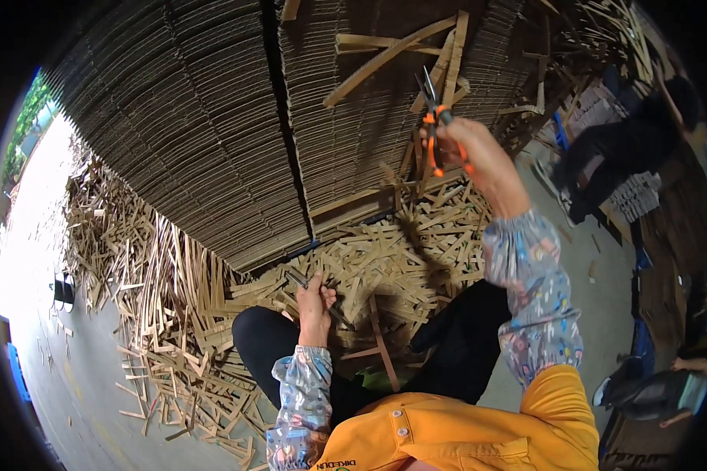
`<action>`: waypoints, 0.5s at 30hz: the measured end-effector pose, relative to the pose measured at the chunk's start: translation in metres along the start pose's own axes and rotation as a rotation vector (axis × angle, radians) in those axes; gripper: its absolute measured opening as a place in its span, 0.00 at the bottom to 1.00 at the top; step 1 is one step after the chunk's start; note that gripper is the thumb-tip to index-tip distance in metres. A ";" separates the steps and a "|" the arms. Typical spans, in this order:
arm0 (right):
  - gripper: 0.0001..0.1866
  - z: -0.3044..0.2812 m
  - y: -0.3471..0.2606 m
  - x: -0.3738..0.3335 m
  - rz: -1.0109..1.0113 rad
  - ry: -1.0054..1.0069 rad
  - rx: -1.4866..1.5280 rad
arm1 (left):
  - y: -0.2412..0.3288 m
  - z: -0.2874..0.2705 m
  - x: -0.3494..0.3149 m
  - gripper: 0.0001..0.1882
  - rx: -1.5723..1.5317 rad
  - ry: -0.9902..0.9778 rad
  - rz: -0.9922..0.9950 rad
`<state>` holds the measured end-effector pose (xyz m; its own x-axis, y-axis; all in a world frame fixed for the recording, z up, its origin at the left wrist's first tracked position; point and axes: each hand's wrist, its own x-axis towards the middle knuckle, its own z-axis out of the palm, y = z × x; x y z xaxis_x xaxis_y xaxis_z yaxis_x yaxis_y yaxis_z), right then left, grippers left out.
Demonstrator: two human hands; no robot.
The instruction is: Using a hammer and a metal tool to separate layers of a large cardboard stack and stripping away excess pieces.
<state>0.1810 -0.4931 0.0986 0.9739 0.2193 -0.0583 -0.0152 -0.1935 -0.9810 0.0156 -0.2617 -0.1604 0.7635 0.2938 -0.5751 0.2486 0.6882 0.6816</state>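
Looks like a fair chunk of this is done, going by the mess: there's a big heap of cardboard offcut strips (377,263) right in front of the knees, and a wide spill of strips (184,290) running out over the floor (78,392) on the left. The right hand (479,153) is wrapped round a pair of orange-and-black needle-nose pliers (441,115), held up by the right-hand corrugated stack (338,157), handles spread and nothing I can see in the tips. A few loose strips (393,63) lie against that stack just beside them, so I'd guess that side isn't finished. The left hand (314,310) is down low over the heap, closed on a dark slim tool (297,277); can't tell what kind. The left-hand corrugated stack (165,118) looks pretty tidy on the face I can see, but I can't tell how much is left there.
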 end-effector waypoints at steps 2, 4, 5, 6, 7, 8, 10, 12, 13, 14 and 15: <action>0.13 -0.015 -0.016 0.018 0.015 -0.016 -0.004 | -0.002 0.007 0.000 0.13 0.002 0.012 -0.026; 0.12 -0.009 -0.027 0.026 -0.007 0.033 0.040 | -0.003 0.006 0.000 0.14 0.011 0.010 -0.028; 0.12 -0.011 -0.030 0.023 -0.012 0.038 0.042 | -0.003 0.007 0.001 0.14 0.022 0.006 -0.034; 0.11 -0.007 -0.032 0.020 -0.025 0.015 0.106 | -0.003 0.003 0.001 0.14 0.032 0.014 -0.037; 0.11 -0.004 -0.033 0.016 -0.037 -0.009 0.170 | -0.003 0.000 0.003 0.14 0.033 0.020 -0.032; 0.11 -0.004 -0.026 0.009 -0.037 -0.016 0.174 | -0.003 -0.003 0.005 0.14 0.028 0.014 -0.018; 0.11 -0.009 0.000 -0.015 0.019 -0.094 0.034 | -0.005 -0.004 0.005 0.14 0.018 0.004 -0.008; 0.11 -0.002 0.030 -0.035 0.129 -0.184 -0.105 | -0.006 0.001 0.005 0.14 0.014 -0.016 -0.008; 0.12 0.003 0.042 -0.040 0.176 -0.258 -0.268 | -0.005 -0.002 0.006 0.14 0.013 -0.014 -0.003; 0.12 0.007 0.049 -0.045 0.221 -0.332 -0.431 | -0.004 -0.004 0.006 0.14 0.015 -0.018 -0.006; 0.14 0.005 0.044 -0.051 0.198 -0.324 -0.624 | -0.005 -0.004 0.004 0.14 0.012 -0.023 -0.011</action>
<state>0.1295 -0.5084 0.0574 0.8491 0.3769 -0.3702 0.0420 -0.7467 -0.6638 0.0154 -0.2613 -0.1676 0.7741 0.2705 -0.5723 0.2645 0.6831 0.6807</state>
